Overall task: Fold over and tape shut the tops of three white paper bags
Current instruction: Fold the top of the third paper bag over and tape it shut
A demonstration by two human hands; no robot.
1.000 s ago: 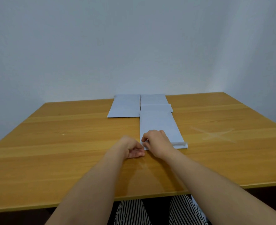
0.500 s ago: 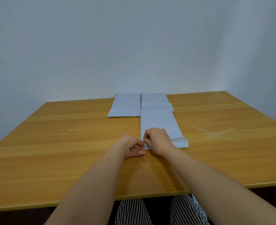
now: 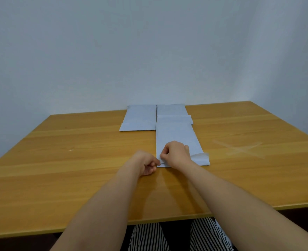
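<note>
Bag [image 3: 178, 140] flat at frame centre on desk [image 3: 77, 160]; both hands, left [image 3: 146, 163] and right [image 3: 176, 153], pinching its near edge. Fold evenly, crease firmly, keep corners aligned before taping.

No readable text, label, brand or number anywhere. Only sign: X of clear tape strips [image 3: 238, 149] stuck on wooden table [image 3: 77, 178].

Plain indoor room: wooden table [image 3: 77, 178] against bare pale walls [image 3: 113, 51].
</note>
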